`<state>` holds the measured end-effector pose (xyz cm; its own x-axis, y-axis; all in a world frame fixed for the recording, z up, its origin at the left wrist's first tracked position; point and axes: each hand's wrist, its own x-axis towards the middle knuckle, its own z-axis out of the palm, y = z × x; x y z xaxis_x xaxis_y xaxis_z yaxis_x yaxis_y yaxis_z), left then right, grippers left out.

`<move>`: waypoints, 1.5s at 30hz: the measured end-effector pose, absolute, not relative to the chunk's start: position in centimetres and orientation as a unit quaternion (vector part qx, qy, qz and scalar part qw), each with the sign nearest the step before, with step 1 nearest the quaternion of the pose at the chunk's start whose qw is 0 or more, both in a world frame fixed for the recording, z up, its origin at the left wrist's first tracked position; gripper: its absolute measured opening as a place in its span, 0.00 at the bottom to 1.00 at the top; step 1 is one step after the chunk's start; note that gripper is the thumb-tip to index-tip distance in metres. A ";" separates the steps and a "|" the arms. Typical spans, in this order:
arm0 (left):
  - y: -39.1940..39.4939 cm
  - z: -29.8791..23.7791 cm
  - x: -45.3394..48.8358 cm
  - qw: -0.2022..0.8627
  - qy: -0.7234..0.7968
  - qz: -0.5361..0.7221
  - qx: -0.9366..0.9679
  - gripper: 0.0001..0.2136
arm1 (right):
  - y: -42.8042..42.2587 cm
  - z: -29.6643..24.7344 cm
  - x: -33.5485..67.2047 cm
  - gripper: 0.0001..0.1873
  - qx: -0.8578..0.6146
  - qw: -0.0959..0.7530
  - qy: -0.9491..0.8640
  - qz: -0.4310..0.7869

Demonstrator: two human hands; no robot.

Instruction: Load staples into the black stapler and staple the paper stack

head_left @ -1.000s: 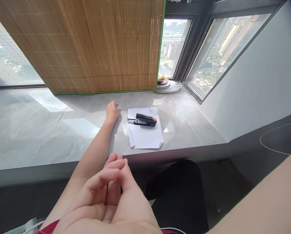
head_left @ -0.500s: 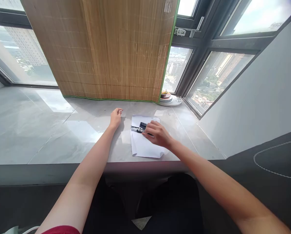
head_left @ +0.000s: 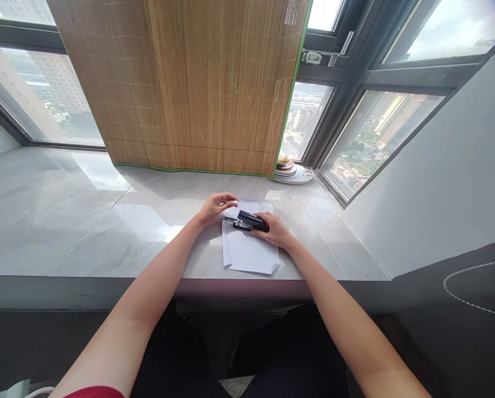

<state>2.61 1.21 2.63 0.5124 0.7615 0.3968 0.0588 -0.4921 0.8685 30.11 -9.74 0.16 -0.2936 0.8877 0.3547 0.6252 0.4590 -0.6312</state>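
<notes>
A black stapler [head_left: 251,221] with an orange end lies on a white sheet of paper [head_left: 247,251] on the grey stone sill [head_left: 106,232]. My right hand [head_left: 275,230] is closed round the stapler's right end. My left hand [head_left: 216,205] hovers at the paper's upper left corner, just left of the stapler's metal tip, its fingers curled with thumb and fingers apart and nothing in them.
A bamboo blind [head_left: 189,83] hangs behind the sill. A stack of plates [head_left: 291,170] sits at the back right corner by the window. A grey wall [head_left: 438,182] rises on the right. The sill's front edge runs just below the paper.
My right hand has shifted from covering the stapler to gripping its right end. My left hand has moved right, from the bare sill to the paper's corner beside the stapler.
</notes>
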 end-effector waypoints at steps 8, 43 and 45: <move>0.8 2.3 3.2 0.383 0.215 0.339 0.832 0.17 | -10.0 0.2 31.0 0.17 -0.507 0.455 -0.710 0.178; -0.7 3.8 3.5 0.389 0.231 0.343 0.823 0.19 | -10.4 1.4 31.9 0.17 -0.456 0.523 -0.652 0.307; -1.0 3.6 4.4 0.359 0.213 0.346 0.840 0.22 | -10.6 1.6 31.6 0.16 -0.430 0.499 -0.685 0.311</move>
<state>4.43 -1.05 3.58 0.6704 0.6063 0.4277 0.1099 -0.6513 0.7509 31.65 -10.56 1.63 -0.1318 0.8992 0.4173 0.2789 0.4376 -0.8548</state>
